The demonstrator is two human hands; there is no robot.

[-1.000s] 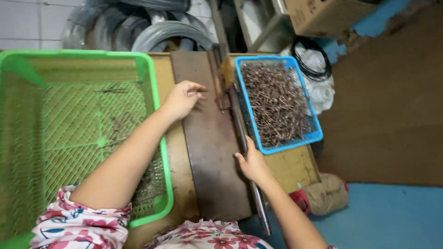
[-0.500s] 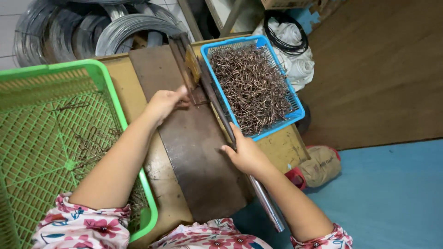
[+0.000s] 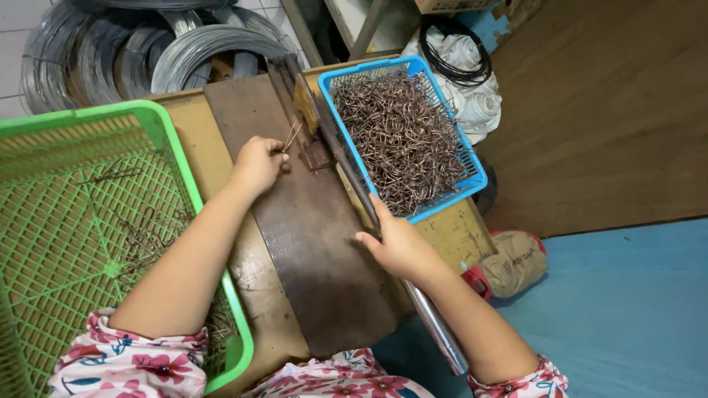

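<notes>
From the head camera I see my left hand (image 3: 257,163) pinched shut on a thin bent piece of brown wire (image 3: 292,136), seated at the small bending jig on the dark steel plate (image 3: 317,258) of the surface. My right hand (image 3: 398,247) is closed around the long grey metal lever bar (image 3: 435,332). I judge this the bending step; next calls for a steady lever pull, wire held firm.

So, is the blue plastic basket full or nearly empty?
Quite full: the blue plastic basket holds a thick heap of bent brown wire pieces that hides nearly its whole bottom.
</notes>
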